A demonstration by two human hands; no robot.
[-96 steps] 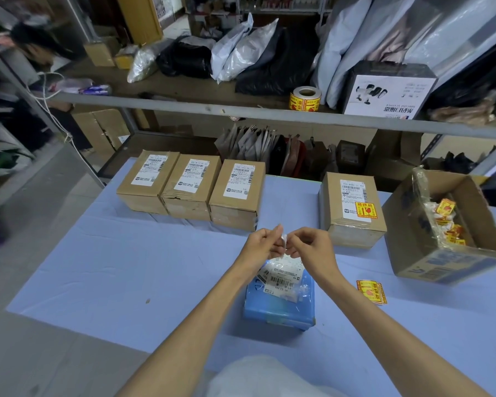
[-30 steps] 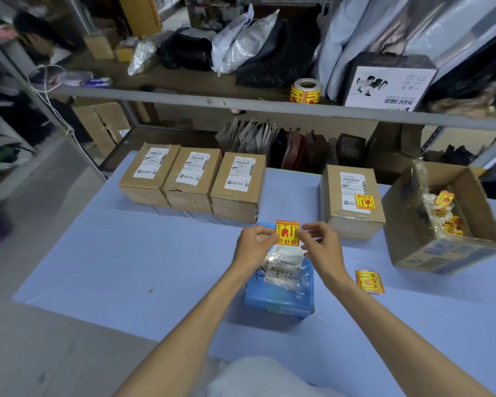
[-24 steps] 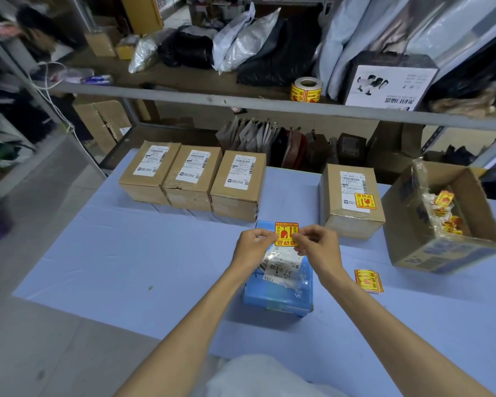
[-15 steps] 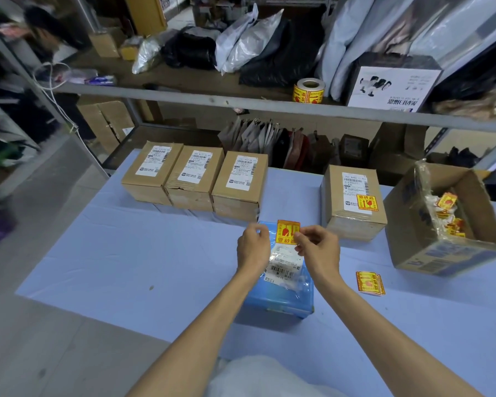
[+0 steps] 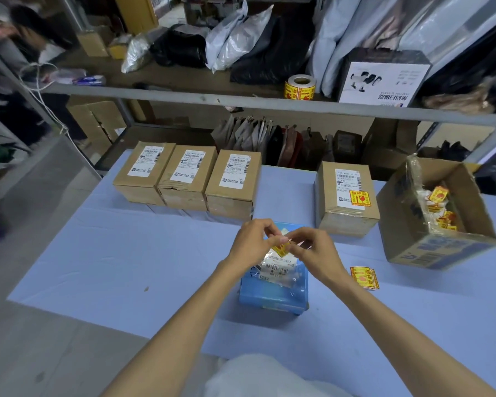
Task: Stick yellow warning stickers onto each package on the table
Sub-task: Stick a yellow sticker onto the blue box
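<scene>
The left hand (image 5: 252, 242) and the right hand (image 5: 315, 250) meet just above the flat blue plastic-wrapped package (image 5: 272, 293) on the blue-covered bench (image 5: 126, 253). The fingers of both hands pinch one small yellow warning sticker (image 5: 279, 249), likely to peel it or hold it flat before it goes down. Nothing blocks the way down. A little pile of yellow stickers (image 5: 364, 277) lies near the package on the right, easy to grab. Further back are an open brown cardboard box (image 5: 441, 247) with more stickers, a brown box that has its sticker (image 5: 345, 196), and three brown boxes with none (image 5: 184, 179). A sticker roll (image 5: 299, 87) sits on the shelf behind.
</scene>
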